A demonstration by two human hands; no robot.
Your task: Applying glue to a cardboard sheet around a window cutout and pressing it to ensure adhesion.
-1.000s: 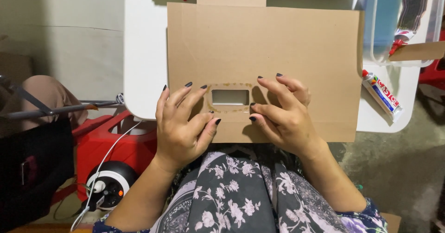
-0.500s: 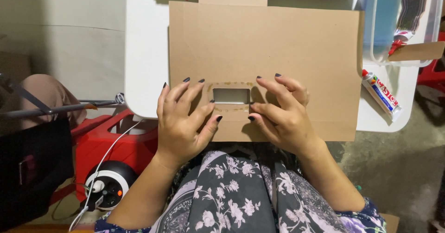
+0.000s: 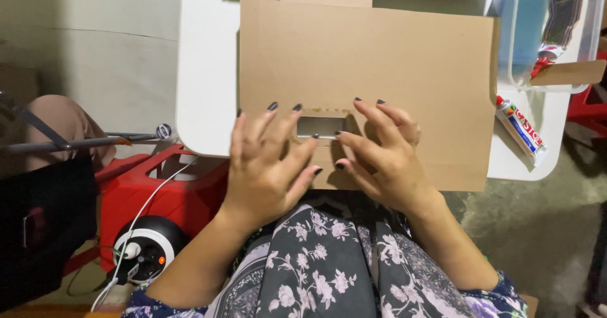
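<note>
Left hand (image 3: 269,166): fingers spread, palm down, pressed flat on the near part of a flat brown corrugated cardboard sheet (image 3: 379,59); fingertips at the left end of a small rectangular cut-out window (image 3: 320,127) in the sheet. Dark nail polish.

Right hand (image 3: 382,157): fingers spread, laid flat on the same sheet just right of the window; the tips of two fingers reach the window's right and lower edge. Neither hand grips anything; both press down.

Cardboard sheet: lies flat across a white rounded-corner table (image 3: 205,71), its near edge overhanging the table toward the person's lap. A second piece of brown cardboard shows behind its far edge.

Lap: dark fabric with a pale floral print (image 3: 316,261).

Right of sheet, on the table: a white tube with red and blue print (image 3: 521,128), lying slantwise, near the sheet's right edge; beyond it a clear plastic container (image 3: 537,40) holding blue and other items.

Left of table, on the floor: a red plastic crate (image 3: 158,185); a round black-and-white device (image 3: 145,248) with a white cable (image 3: 136,220) running up from it.
</note>
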